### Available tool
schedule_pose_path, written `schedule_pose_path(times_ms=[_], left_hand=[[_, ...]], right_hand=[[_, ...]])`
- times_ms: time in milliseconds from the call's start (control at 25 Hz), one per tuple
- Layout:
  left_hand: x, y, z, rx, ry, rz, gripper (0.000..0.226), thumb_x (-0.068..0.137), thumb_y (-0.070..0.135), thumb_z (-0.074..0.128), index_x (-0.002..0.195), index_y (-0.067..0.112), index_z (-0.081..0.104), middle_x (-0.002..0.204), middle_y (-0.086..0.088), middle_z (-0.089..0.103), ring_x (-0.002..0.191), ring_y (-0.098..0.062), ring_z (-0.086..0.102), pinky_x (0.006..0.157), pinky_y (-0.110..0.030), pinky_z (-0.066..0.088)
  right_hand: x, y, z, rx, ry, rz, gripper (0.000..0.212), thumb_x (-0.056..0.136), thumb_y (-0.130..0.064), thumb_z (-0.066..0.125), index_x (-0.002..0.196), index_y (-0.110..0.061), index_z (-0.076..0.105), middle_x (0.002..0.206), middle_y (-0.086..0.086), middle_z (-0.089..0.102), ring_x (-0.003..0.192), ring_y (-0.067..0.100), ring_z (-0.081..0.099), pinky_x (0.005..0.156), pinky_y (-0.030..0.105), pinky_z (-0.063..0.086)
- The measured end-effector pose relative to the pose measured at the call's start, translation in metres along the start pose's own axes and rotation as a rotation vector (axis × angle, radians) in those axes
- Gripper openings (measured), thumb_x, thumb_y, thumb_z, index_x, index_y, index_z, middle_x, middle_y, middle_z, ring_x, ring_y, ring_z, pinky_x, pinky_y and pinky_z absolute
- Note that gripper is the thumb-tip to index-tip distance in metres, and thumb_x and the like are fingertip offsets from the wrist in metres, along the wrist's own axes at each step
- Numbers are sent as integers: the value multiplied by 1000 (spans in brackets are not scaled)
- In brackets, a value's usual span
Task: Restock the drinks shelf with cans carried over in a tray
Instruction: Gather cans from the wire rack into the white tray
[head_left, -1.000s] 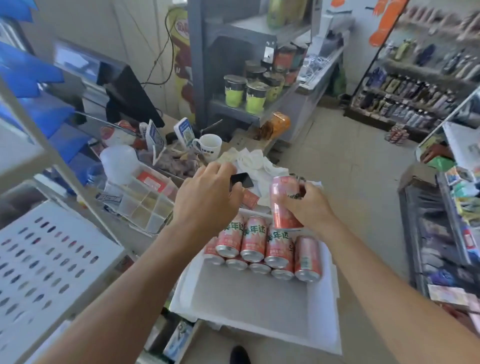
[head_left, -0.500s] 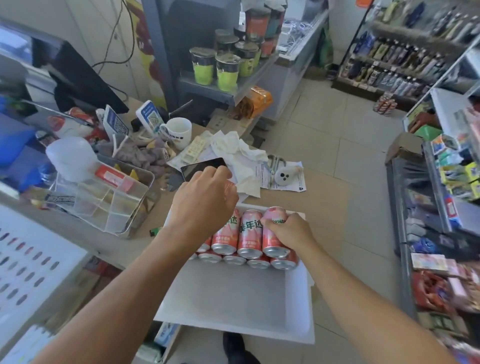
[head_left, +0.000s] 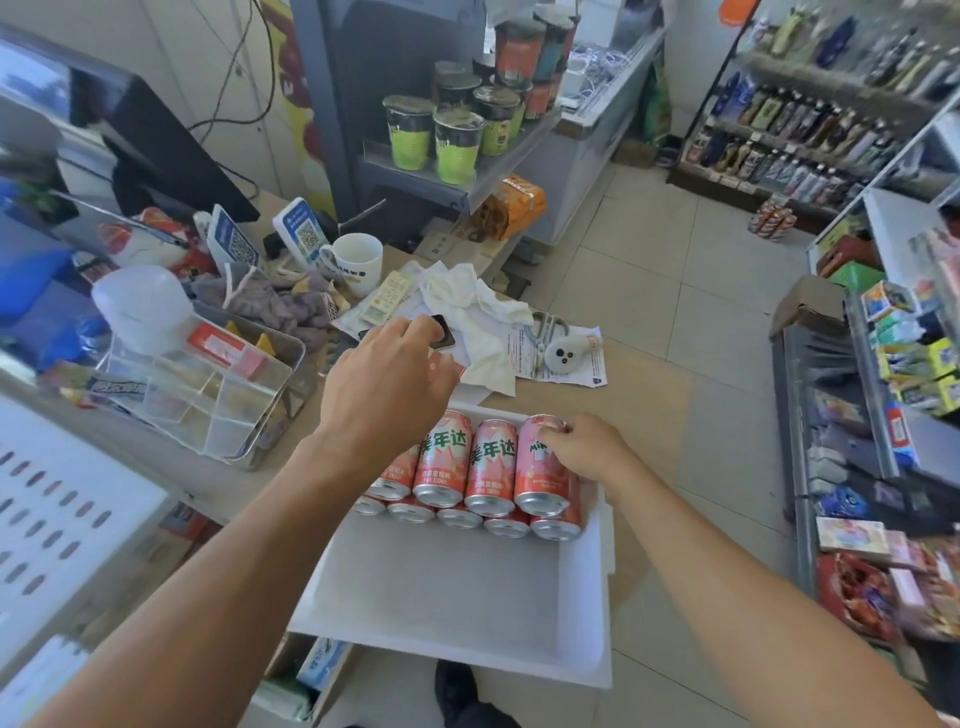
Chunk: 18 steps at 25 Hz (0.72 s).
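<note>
Under both hands: white tray (head_left: 457, 608) on the table (head_left: 649, 395) edge, its far end packed with pink cans (head_left: 441, 462) lying on their sides, stacked in two layers, near half bare. Right hand (head_left: 589, 449) curled over the top end of the rightmost can (head_left: 540, 475), fingers gripping it. Left hand (head_left: 387, 387) above the cans' left end, fingers loosely bent toward a black phone (head_left: 441, 332) beyond the tray; contact unclear. Left of that hand, a clear compartment box (head_left: 208, 395) holding small packets.
</note>
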<state>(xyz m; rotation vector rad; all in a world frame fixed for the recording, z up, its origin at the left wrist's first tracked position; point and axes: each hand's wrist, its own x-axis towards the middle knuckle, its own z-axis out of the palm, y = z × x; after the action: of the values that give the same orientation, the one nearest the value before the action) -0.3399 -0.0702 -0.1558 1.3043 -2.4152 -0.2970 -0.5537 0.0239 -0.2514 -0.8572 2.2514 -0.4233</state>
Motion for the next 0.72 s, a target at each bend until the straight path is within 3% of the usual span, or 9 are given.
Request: schedule_pose_path(times_ms=[160,280,400,520,600,720], left_hand=[[1,-9,-1,19,24,-38,33,95,41,47,123,25,53,116,4,61,102,-18,58,78,-41,54],[0,-17,-3,35,38,-76,31,94,43,47,121,27,52,114,5,62,98,-17,59,76,-43,56],[-3,-25,-9,48,49,-122,31,95,43,47,121,26,53,114,4,61,97,-17,58,76,-42,56],[-6,-32,-26,57,93,-170,32,96,40,48,122,23,55,112,2,62,90,-12,53,71,-33,52],[-8,-39,-43,58,132,-207,31,96,39,49,121,23,56,112,2,62,88,-10,50,66,-29,46],[-13,-56,-68,80,205,-269,28,96,38,48,118,22,57,108,1,62,84,-12,50,65,-29,42]], right_hand=[[-2,-10,-1,-94,48,-52,39,88,-44,54,104,-8,58,101,8,65,90,27,62,70,33,49],[-6,-30,-3,-193,94,-168,39,91,-47,54,103,-10,52,97,6,59,90,28,60,68,35,46],[-12,-54,-3,-299,111,-268,38,91,-47,53,103,-11,54,102,7,60,90,26,58,73,37,50],[-23,-86,-5,-338,126,-401,50,92,-50,51,127,-14,50,123,7,54,108,25,54,84,38,49],[-34,-115,-7,-330,168,-548,54,94,-50,49,137,-18,45,133,5,49,120,24,48,90,39,45],[-55,-161,-7,-334,219,-798,53,95,-50,49,139,-21,43,134,1,50,123,20,45,94,38,44]])
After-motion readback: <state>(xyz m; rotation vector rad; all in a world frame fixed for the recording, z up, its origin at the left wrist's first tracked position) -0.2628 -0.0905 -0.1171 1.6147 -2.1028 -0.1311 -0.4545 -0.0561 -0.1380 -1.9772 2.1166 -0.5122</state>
